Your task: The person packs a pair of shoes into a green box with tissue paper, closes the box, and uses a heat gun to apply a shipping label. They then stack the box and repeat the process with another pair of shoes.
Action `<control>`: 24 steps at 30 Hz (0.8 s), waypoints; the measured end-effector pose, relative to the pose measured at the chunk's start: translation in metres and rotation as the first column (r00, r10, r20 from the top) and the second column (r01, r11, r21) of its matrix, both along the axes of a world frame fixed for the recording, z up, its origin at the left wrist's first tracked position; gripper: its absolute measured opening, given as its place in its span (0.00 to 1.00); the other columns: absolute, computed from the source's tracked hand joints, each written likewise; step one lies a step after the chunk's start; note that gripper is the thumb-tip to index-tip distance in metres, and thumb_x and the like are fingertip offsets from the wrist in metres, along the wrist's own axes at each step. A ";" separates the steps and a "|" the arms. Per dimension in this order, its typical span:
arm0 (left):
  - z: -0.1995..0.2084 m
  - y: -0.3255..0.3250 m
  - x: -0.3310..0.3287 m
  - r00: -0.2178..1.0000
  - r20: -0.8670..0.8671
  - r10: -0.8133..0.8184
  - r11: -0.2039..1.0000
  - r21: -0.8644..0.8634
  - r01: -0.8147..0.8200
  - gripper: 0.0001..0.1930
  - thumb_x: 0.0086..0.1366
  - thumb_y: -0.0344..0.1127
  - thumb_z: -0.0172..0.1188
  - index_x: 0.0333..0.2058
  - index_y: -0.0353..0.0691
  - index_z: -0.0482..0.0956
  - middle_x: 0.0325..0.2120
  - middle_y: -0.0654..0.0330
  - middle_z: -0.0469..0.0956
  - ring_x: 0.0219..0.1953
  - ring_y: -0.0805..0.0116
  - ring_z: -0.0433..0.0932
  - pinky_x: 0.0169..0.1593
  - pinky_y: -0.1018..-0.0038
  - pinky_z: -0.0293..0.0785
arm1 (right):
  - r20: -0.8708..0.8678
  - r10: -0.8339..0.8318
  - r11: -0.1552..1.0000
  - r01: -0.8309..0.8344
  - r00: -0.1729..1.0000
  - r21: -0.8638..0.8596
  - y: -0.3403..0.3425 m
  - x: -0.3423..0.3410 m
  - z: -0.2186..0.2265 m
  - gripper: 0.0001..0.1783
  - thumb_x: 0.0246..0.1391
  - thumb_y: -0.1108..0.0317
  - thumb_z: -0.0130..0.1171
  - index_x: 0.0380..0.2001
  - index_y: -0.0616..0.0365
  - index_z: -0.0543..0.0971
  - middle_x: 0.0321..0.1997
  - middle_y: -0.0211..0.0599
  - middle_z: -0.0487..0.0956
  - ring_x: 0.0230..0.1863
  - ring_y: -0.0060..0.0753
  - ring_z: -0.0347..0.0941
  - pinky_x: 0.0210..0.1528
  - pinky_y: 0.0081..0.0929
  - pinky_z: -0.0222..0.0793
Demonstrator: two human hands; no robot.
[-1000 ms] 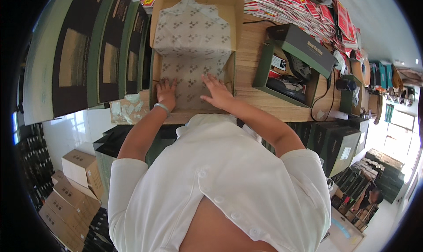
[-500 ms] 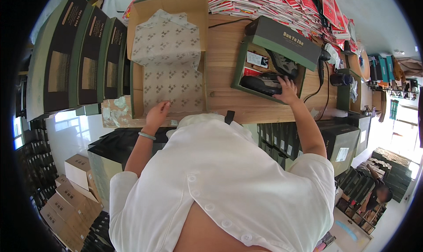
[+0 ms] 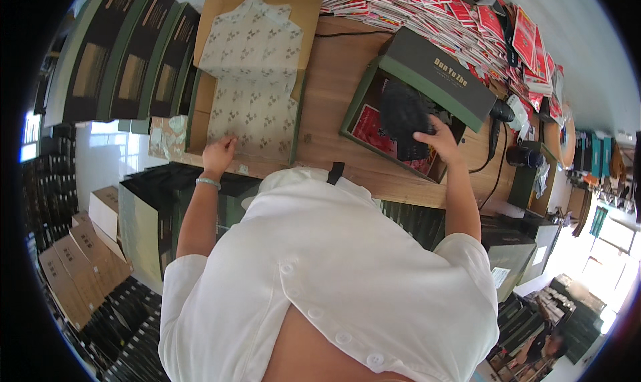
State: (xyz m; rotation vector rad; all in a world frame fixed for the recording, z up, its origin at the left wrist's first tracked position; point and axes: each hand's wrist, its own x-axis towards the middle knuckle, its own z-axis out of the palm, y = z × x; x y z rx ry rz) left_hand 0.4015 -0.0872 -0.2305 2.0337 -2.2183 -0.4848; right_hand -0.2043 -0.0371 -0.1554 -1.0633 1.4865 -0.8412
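Observation:
My right hand (image 3: 441, 141) grips a dark shoe (image 3: 404, 115), thumb and fingers on its right side. The shoe is tilted up in a green shoe box (image 3: 359, 100), with its dark ridged underside showing. Over the far side of this box lies its dark lid (image 3: 434, 71). A red card (image 3: 374, 124) is in the box, left of the shoe. My left hand (image 3: 218, 157) is at the near edge of another open box (image 3: 294, 125), lined with patterned tissue paper (image 3: 250, 115). Its fingers are curled together; whether they pinch the paper cannot be made out.
Upright dark boxes (image 3: 100, 55) line the left side. Red printed packets (image 3: 461, 28) are heaped along the back of the table. A black cable (image 3: 491, 155) and a dark jar (image 3: 524, 156) are at the right. Cartons (image 3: 87, 255) stand lower left.
My right hand has closed on the shoe and turned it up so its underside shows. The view has shifted slightly; my left hand remains by the paper-lined box.

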 end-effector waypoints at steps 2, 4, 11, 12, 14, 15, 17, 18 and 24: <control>-0.001 0.001 0.001 0.999 -0.032 0.004 1.000 -0.020 -0.005 0.13 0.66 0.49 0.54 0.40 0.53 0.85 0.28 0.55 0.83 0.33 0.50 0.81 0.41 0.58 0.77 | 0.206 -0.045 0.998 0.051 0.977 -0.023 0.000 -0.009 0.017 0.34 0.45 0.67 0.73 0.56 0.66 0.73 0.52 0.36 0.79 0.53 0.30 0.73 0.57 0.28 0.67; -0.002 0.001 0.001 1.000 0.008 -0.011 0.999 -0.043 0.012 0.13 0.66 0.48 0.54 0.40 0.52 0.85 0.28 0.55 0.83 0.34 0.50 0.81 0.43 0.58 0.75 | 0.363 -0.100 0.989 0.131 0.927 -0.064 -0.001 -0.015 0.023 0.33 0.47 0.69 0.71 0.56 0.65 0.73 0.51 0.35 0.79 0.52 0.31 0.74 0.57 0.29 0.68; 0.005 0.007 -0.004 0.999 -0.032 -0.041 0.985 -0.166 0.036 0.12 0.67 0.43 0.53 0.36 0.46 0.83 0.28 0.55 0.82 0.36 0.52 0.79 0.47 0.58 0.71 | 0.243 -0.219 0.959 0.255 0.945 -0.128 -0.016 0.080 0.118 0.34 0.45 0.62 0.73 0.54 0.68 0.74 0.50 0.41 0.80 0.50 0.33 0.76 0.56 0.30 0.69; 0.006 0.008 -0.006 0.998 -0.060 -0.027 0.987 -0.157 0.017 0.11 0.67 0.42 0.53 0.36 0.45 0.83 0.28 0.55 0.82 0.37 0.52 0.79 0.47 0.58 0.71 | 0.308 -0.158 0.967 0.210 0.938 -0.142 -0.019 0.097 0.133 0.36 0.43 0.61 0.74 0.54 0.68 0.74 0.50 0.42 0.80 0.50 0.33 0.76 0.56 0.30 0.69; 0.008 0.008 -0.007 0.989 -0.133 -0.061 0.971 -0.239 0.028 0.11 0.68 0.41 0.53 0.35 0.43 0.81 0.30 0.54 0.81 0.37 0.50 0.78 0.45 0.59 0.72 | 0.280 -0.090 0.958 0.160 0.956 -0.239 -0.032 0.136 0.149 0.35 0.43 0.63 0.74 0.53 0.68 0.74 0.50 0.42 0.80 0.49 0.33 0.77 0.55 0.30 0.70; 0.008 0.008 -0.006 0.982 -0.169 -0.082 0.959 -0.283 0.032 0.10 0.68 0.40 0.53 0.35 0.42 0.80 0.31 0.54 0.80 0.38 0.48 0.77 0.43 0.59 0.72 | 0.262 -0.057 0.948 0.135 0.963 -0.289 -0.039 0.161 0.158 0.35 0.43 0.64 0.74 0.53 0.69 0.74 0.49 0.42 0.80 0.49 0.33 0.77 0.55 0.30 0.70; 0.005 0.014 -0.004 0.961 -0.275 -0.040 0.929 -0.365 -0.065 0.08 0.69 0.37 0.53 0.35 0.39 0.75 0.29 0.54 0.77 0.34 0.52 0.77 0.40 0.61 0.72 | 0.145 -0.015 0.964 0.053 0.989 -0.261 -0.062 0.225 0.178 0.33 0.43 0.67 0.74 0.53 0.67 0.75 0.47 0.40 0.80 0.46 0.31 0.77 0.51 0.27 0.72; 0.003 0.016 -0.002 0.943 -0.332 -0.028 0.909 -0.401 -0.114 0.07 0.69 0.35 0.53 0.35 0.38 0.73 0.27 0.54 0.76 0.33 0.54 0.76 0.39 0.62 0.71 | 0.085 0.018 0.970 0.003 0.996 -0.243 -0.074 0.256 0.177 0.33 0.42 0.62 0.76 0.50 0.66 0.76 0.45 0.41 0.81 0.45 0.29 0.77 0.49 0.27 0.73; -0.022 0.009 0.004 0.407 -0.913 0.019 0.723 -0.269 -0.637 0.09 0.71 0.27 0.48 0.48 0.36 0.65 0.41 0.58 0.69 0.43 0.70 0.71 0.49 0.72 0.68 | -0.599 0.148 0.771 -0.471 0.787 -0.428 -0.122 0.411 0.063 0.40 0.35 0.42 0.75 0.43 0.64 0.80 0.48 0.52 0.77 0.53 0.53 0.72 0.56 0.42 0.67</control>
